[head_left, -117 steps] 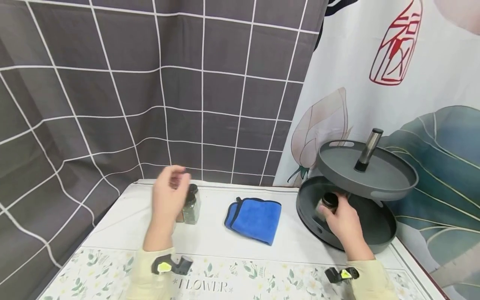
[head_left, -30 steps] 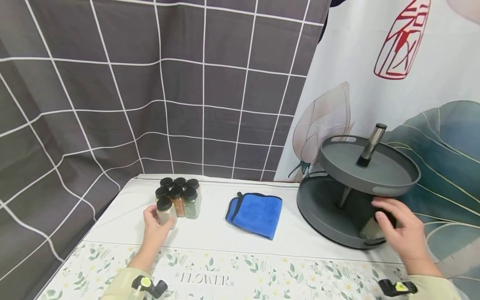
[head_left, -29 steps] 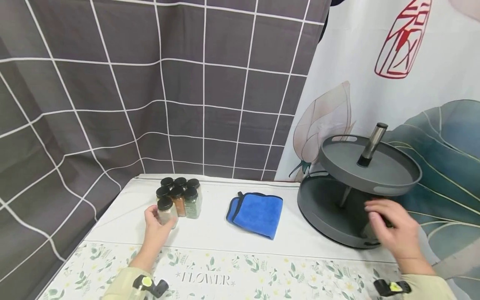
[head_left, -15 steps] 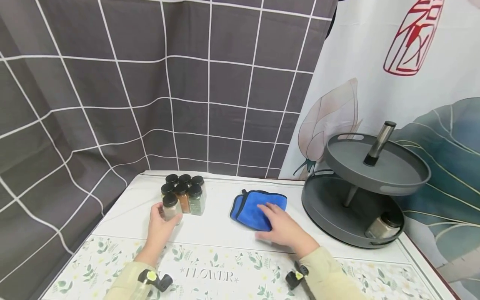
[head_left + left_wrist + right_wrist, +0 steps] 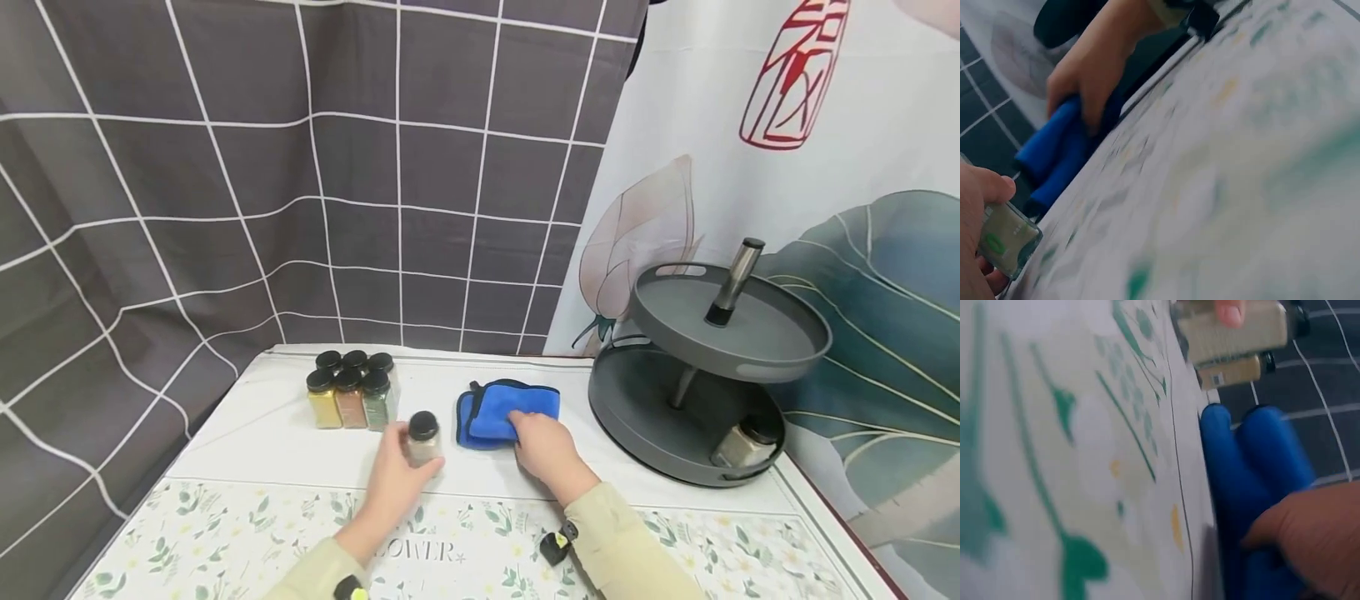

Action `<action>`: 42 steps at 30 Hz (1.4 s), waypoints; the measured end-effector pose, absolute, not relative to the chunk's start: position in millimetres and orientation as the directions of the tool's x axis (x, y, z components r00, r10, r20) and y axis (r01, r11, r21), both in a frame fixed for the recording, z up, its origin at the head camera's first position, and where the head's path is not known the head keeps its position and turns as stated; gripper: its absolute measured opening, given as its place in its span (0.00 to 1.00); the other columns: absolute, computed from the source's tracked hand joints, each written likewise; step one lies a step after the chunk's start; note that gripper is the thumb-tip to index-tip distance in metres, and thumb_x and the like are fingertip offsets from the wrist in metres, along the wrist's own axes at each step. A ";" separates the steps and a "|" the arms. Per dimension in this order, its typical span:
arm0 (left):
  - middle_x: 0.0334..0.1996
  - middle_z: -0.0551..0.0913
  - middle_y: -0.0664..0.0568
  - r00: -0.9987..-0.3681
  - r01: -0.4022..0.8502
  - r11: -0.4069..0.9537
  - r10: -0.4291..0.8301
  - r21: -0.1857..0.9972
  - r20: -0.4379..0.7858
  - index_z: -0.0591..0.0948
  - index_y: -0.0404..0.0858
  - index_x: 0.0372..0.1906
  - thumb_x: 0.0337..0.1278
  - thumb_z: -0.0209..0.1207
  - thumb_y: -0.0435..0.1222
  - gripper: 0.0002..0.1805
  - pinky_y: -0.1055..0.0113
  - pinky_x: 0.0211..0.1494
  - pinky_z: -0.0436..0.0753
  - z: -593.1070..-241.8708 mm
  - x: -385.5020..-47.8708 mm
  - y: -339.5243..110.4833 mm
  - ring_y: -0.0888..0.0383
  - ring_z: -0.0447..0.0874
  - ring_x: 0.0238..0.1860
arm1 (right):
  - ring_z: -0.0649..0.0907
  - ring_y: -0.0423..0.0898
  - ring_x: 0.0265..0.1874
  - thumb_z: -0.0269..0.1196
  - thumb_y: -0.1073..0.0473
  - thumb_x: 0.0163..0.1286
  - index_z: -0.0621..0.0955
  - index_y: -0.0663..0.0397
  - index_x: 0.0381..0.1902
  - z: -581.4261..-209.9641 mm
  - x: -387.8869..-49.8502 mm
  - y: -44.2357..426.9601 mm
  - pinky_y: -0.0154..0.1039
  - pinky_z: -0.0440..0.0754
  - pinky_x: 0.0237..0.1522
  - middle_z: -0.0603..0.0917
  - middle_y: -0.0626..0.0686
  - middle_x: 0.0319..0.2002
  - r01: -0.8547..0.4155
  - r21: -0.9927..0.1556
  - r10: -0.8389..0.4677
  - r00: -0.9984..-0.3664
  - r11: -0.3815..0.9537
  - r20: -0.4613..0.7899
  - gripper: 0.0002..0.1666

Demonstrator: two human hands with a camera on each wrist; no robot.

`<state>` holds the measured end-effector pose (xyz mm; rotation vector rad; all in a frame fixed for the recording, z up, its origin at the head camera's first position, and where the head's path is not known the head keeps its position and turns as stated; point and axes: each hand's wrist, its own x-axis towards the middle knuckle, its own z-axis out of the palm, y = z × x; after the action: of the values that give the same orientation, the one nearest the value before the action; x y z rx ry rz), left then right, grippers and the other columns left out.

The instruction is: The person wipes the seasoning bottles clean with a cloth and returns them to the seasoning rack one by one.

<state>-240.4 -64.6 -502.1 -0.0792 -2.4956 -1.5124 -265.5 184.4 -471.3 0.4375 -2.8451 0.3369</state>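
Observation:
In the head view my left hand point(image 5: 393, 477) grips a square glass spice jar point(image 5: 423, 448) with a black lid, upright over the white table. Pale contents and a green mark on this jar point(image 5: 1007, 240) show in the left wrist view. My right hand point(image 5: 549, 450) pinches the near part of a folded blue cloth point(image 5: 504, 408) with black edging, just right of the jar. The cloth point(image 5: 1235, 469) bulges in two rolls ahead of my right hand point(image 5: 1316, 540) in the right wrist view. Some fingertips are hidden by the cloth.
Several black-lidded spice jars point(image 5: 350, 404), with yellow, reddish and green contents among them, stand grouped at the left. At right is a dark grey two-tier round tray point(image 5: 637, 446); one jar point(image 5: 742, 443) leans in its lower tier. A grey grid curtain point(image 5: 442, 175) hangs behind.
My right hand left the jar in the lower tier, moved left and took hold of the cloth, which is now bunched. My left hand carried its jar right, away from the group.

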 end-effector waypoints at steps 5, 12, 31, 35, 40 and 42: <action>0.48 0.74 0.46 -0.965 0.221 0.491 -0.011 0.843 0.260 0.74 0.33 0.59 0.43 0.78 0.43 0.38 0.52 0.55 0.79 -508.7 -260.3 -21.3 0.52 0.76 0.47 | 0.85 0.62 0.45 0.58 0.63 0.65 0.80 0.60 0.53 -483.9 -278.9 193.5 0.58 0.82 0.49 0.86 0.63 0.46 -0.110 -0.643 0.125 -0.943 0.758 0.309 0.18; 0.50 0.68 0.45 -0.969 0.248 0.376 0.092 0.893 0.230 0.72 0.31 0.63 0.52 0.74 0.41 0.36 0.59 0.54 0.77 -514.0 -278.3 -3.4 0.53 0.71 0.48 | 0.71 0.56 0.67 0.56 0.60 0.75 0.60 0.61 0.75 -497.3 -282.7 198.7 0.48 0.69 0.71 0.68 0.63 0.70 0.000 -0.939 0.280 -0.954 -0.343 -0.103 0.35; 0.53 0.78 0.41 -0.952 0.285 0.242 0.184 0.928 0.244 0.73 0.29 0.64 0.57 0.67 0.31 0.30 0.54 0.60 0.79 -508.7 -278.1 -4.5 0.47 0.76 0.54 | 0.70 0.63 0.69 0.65 0.62 0.68 0.60 0.64 0.73 -502.3 -259.2 184.1 0.58 0.63 0.73 0.70 0.67 0.68 -0.022 -0.992 0.140 -0.990 -0.126 0.005 0.40; 0.53 0.78 0.42 -0.948 0.295 0.255 0.200 0.921 0.248 0.73 0.30 0.63 0.58 0.67 0.31 0.29 0.53 0.60 0.79 -506.3 -279.4 -4.2 0.47 0.77 0.53 | 0.72 0.64 0.68 0.64 0.59 0.71 0.64 0.66 0.71 -500.6 -258.1 182.9 0.58 0.65 0.72 0.73 0.67 0.67 -0.049 -0.998 0.179 -0.983 -0.031 0.043 0.36; 0.52 0.78 0.43 -0.953 0.276 0.279 0.203 0.920 0.224 0.72 0.31 0.64 0.60 0.67 0.32 0.28 0.53 0.60 0.79 -504.4 -278.7 -4.6 0.49 0.77 0.53 | 0.74 0.64 0.66 0.65 0.58 0.71 0.68 0.67 0.69 -502.5 -254.6 182.3 0.59 0.66 0.71 0.76 0.67 0.65 -0.054 -0.991 0.172 -0.982 0.121 0.074 0.34; 0.51 0.78 0.44 -0.956 0.264 0.273 0.204 0.925 0.212 0.73 0.31 0.63 0.60 0.66 0.32 0.28 0.54 0.59 0.79 -504.8 -277.2 -4.1 0.50 0.76 0.52 | 0.74 0.65 0.66 0.65 0.59 0.70 0.66 0.67 0.68 -503.1 -252.1 182.7 0.59 0.66 0.71 0.76 0.68 0.64 -0.066 -0.994 0.202 -0.976 0.092 0.083 0.34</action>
<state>-277.2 -4.1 -504.8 -0.4537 -2.4656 -1.8075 -252.1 182.7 -503.1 -0.1374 -2.1652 1.9872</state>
